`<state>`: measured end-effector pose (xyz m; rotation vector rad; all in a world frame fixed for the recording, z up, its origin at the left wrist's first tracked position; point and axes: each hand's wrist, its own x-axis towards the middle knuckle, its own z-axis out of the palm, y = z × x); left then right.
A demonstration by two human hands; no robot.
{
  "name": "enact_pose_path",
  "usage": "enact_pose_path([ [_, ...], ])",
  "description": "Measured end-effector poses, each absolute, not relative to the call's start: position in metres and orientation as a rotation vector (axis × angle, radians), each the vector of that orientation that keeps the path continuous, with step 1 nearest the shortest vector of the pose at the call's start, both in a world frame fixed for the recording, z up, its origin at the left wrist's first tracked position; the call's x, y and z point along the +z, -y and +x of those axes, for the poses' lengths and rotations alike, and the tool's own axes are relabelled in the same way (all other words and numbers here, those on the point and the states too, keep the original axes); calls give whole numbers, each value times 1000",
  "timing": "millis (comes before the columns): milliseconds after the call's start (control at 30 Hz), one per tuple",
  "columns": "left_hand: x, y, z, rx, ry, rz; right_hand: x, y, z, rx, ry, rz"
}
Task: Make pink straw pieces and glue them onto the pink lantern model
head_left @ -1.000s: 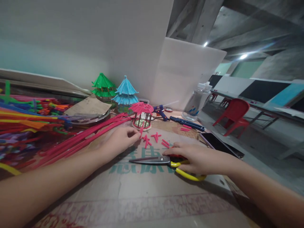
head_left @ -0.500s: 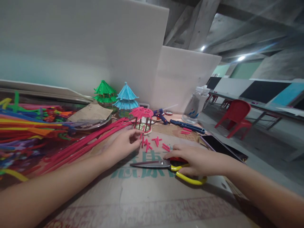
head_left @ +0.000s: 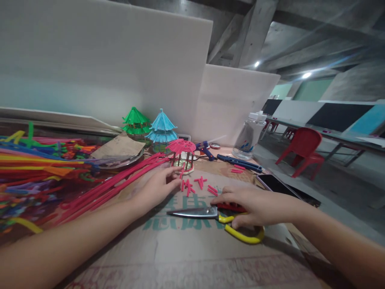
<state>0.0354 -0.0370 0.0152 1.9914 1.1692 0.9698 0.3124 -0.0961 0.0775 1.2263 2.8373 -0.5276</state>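
Note:
Between the thumb and forefinger of my left hand (head_left: 162,182), a short pink pipe cleaner piece (head_left: 182,170) seems to be pinched, close to the front of a small pavilion model (head_left: 181,146) with a pink roof and brown posts. Several more cut pink pieces (head_left: 188,188) lie loose just right of those fingertips. My right hand (head_left: 245,204) is closed over the handles of a pair of scissors (head_left: 195,212), which rests on the cardboard (head_left: 192,249) with blades together and pointing left. One handle is yellow; the red one is partly covered by my fingers.
Long pink pipe cleaners (head_left: 114,182) and a colourful heap (head_left: 36,168) lie left. Behind stand green (head_left: 136,122) and blue (head_left: 162,128) pavilion models, a glue gun (head_left: 206,150) and a water bottle (head_left: 249,136). A blue tool (head_left: 239,162) and phone (head_left: 278,185) lie right.
The whole view has tilted slightly, so things sit a little lower and further right. The pink piece at my left fingertips has risen slightly toward the pavilion. My right hand stays on the scissors.

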Motion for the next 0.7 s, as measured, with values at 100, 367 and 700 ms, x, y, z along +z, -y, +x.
enact_pose_path([
  [100, 18, 39, 35, 955, -1137, 1994, 78, 95, 308, -517, -2805, 1304],
  [367, 19, 40, 32, 924, -1175, 2035, 52, 76, 292, 177, -3011, 1442],
  [700, 20, 37, 32, 934, -1172, 1961, 49, 19, 232, 768, -2910, 980],
])
